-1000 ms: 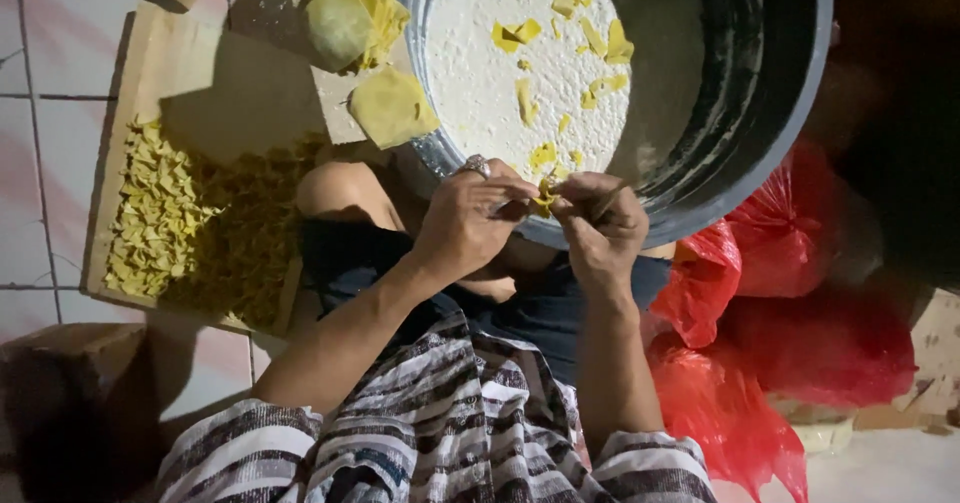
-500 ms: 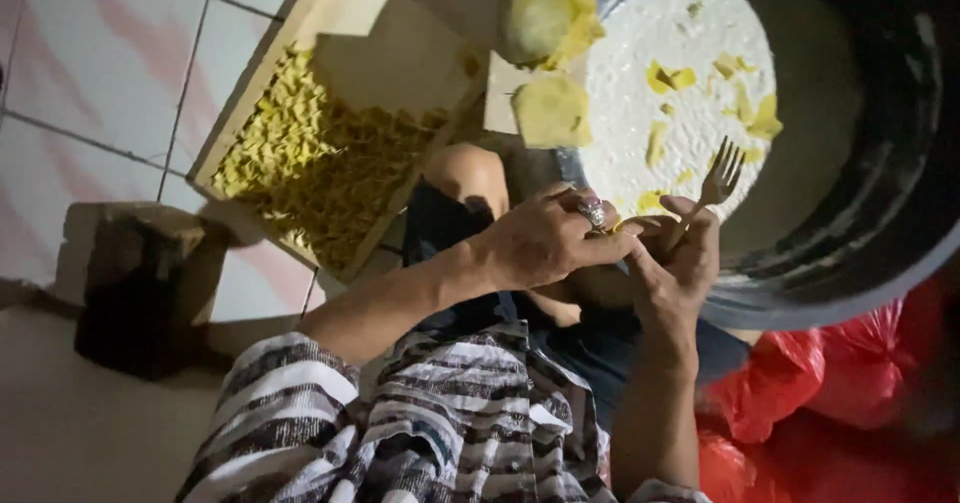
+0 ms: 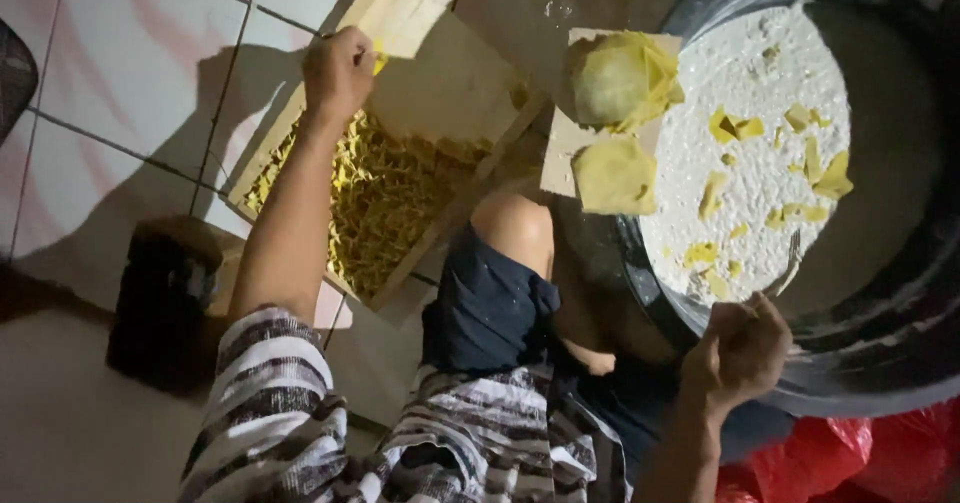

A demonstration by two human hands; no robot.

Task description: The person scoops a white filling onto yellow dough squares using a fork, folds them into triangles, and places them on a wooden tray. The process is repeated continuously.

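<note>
Fingers curled shut around a small folded yellow dumpling (image 3: 380,60), the left hand (image 3: 338,71) hangs over the bare upper end of a shallow wooden tray (image 3: 432,81) that sits tilted across a pale tiled floor (image 3: 120,53). Below the hand, the tray's lower half is heaped with folded yellow dumplings (image 3: 385,203) of the same kind, packed close and touching one another. The left forearm runs back down across the tray's near edge to a black-and-white striped sleeve (image 3: 270,403).

The right hand (image 3: 740,348) is closed in a loose fist around the handle of a metal fork (image 3: 785,268), whose tines point up and away over the rim of a big dark round basin (image 3: 880,363). Inside the basin a white, floury mass (image 3: 760,123) fills the left part, strewn with small yellow dough scraps (image 3: 800,163); the fork's head lies just above the lower edge of that white surface.

Between tray and basin, a small pale board (image 3: 562,153) rests against the basin's rim. A stack of thin yellow wrappers (image 3: 622,78) sits on its upper part and a single square yellow wrapper (image 3: 612,175) lies just below, partly overhanging the board.

The person's bare knee (image 3: 515,225) rises between tray and basin above dark shorts (image 3: 485,308). A dark low block (image 3: 165,298) stands on the floor to the left of the sleeve, and red plastic bags (image 3: 850,458) bunch under the basin at the lower right.
</note>
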